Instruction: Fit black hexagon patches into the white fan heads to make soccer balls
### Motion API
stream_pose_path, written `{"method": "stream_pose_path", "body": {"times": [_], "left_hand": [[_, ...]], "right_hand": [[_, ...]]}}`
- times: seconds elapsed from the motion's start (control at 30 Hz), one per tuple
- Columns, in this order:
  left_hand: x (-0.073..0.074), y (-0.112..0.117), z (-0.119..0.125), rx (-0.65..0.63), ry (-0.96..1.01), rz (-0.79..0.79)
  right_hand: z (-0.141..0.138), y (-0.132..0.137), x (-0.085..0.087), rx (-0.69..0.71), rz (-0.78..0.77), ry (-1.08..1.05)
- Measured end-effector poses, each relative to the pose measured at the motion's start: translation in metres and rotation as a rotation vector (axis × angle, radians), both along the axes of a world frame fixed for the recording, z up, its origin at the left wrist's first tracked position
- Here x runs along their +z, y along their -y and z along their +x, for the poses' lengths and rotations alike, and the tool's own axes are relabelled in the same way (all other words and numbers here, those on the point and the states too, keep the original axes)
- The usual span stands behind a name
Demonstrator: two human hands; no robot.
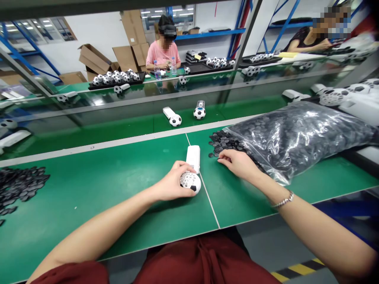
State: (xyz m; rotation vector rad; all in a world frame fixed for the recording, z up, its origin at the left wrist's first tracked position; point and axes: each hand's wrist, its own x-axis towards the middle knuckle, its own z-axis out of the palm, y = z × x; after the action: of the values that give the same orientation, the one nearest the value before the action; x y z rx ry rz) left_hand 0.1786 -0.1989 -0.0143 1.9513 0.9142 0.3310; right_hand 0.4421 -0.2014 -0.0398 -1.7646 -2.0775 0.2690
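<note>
My left hand (pixel 174 182) is closed around the ball-shaped head of a white football-patterned handheld fan (pixel 193 157), which rests on the green table. The fan's handle points away from me; its head shows white openwork and a black patch near the bottom. To the right, my right hand (pixel 233 161) pinches a small black piece (pixel 219 159) between thumb and fingertips, just off the table. It is beside a loose pile of small black pieces (pixel 223 141), which spill from a clear plastic bag (pixel 299 134) full of them.
Another heap of black pieces (pixel 22 185) lies at the left. Beyond the table's edge, two football fans (pixel 175 120) (pixel 199 114) lie on a green conveyor belt (pixel 130 128). More fans (pixel 334 96) are stacked at the right. Across the line, a person in pink (pixel 162 53) sits near filled trays.
</note>
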Motion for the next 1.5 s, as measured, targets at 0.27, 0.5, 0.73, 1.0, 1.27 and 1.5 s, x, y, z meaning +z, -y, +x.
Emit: {"method": "stream_pose_path", "body": {"times": [0.27,0.5,0.73,1.0,1.27,1.5], "left_hand": [[0.003,0.006,0.003,0.0,-0.023,0.097],[0.008,-0.002,-0.008,-0.135,-0.063,0.155],[0.001,0.0,-0.006,0.035,-0.068,0.147],[-0.002,0.002,-0.002,0.04,-0.04,0.191],[-0.005,0.004,0.002,0.098,-0.023,0.211],[-0.008,0.005,0.004,0.127,-0.018,0.249]], "right_hand": [[-0.018,0.017,0.003,0.111,-0.063,-0.238],[-0.038,0.033,0.014,0.239,-0.165,-0.447],[-0.069,0.033,0.016,0.483,-0.111,-0.501],[-0.078,0.022,0.01,0.56,-0.077,-0.445],[-0.074,0.015,0.007,0.531,-0.069,-0.436],[-0.073,0.011,0.004,0.539,-0.044,-0.408]]}}
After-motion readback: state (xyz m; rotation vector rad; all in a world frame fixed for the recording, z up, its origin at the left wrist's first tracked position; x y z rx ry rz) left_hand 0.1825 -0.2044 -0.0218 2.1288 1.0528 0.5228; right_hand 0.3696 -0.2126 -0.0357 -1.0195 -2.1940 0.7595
